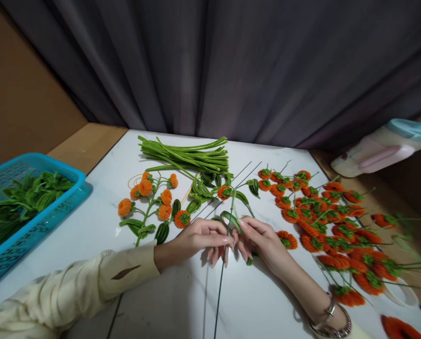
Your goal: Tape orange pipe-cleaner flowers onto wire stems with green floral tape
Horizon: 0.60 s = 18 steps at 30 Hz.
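Note:
My left hand [201, 238] pinches a thin dark wire stem [219, 292] between thumb and fingers. The wire slants from the front edge up past an orange pumpkin-like piece [224, 192] with green leaves near its top. My right hand [265, 242] grips a roll of green tape [230, 220], and a strip of tape seems to run up along the wire. Both hands meet at the wire, so some fingertips overlap. Left of them lies a green branch [149, 207] bearing several orange pumpkin-like pieces.
A bundle of fuzzy green stems [189, 155] lies at the back. Many orange pieces [316, 216] spread over the right side. A blue basket [37, 221] with green leaves stands at left. A tumbler [376, 153] lies tilted in view at right, before a dark curtain [231, 70].

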Motion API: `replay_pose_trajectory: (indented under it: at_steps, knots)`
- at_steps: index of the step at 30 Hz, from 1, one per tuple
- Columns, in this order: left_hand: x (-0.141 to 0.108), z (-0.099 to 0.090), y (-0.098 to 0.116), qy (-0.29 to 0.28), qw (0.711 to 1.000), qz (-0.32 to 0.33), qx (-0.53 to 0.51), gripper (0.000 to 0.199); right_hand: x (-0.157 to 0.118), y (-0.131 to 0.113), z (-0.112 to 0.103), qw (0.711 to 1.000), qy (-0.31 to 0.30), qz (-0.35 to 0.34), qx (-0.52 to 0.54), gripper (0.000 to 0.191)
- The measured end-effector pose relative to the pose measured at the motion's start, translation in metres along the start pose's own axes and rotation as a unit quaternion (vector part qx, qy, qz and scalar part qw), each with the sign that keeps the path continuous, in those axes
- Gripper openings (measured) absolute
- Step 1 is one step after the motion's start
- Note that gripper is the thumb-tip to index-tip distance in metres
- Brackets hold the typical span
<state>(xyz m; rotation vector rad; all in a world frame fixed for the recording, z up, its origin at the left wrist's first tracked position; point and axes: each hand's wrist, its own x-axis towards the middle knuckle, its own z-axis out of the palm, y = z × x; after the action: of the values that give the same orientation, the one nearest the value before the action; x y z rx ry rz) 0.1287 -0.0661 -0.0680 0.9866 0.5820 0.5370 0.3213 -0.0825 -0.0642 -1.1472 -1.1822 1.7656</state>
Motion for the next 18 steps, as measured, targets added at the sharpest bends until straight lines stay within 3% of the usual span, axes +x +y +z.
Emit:
replay_pose_trajectory:
  at_steps: [18]
  knots:
    - [-0.0007,0.0013,0.0034,0.002,1.000,-0.002,0.001,0.019,0.0002,0.0001,-0.0003,1.000,-0.009,-0.010,0.007,0.034]
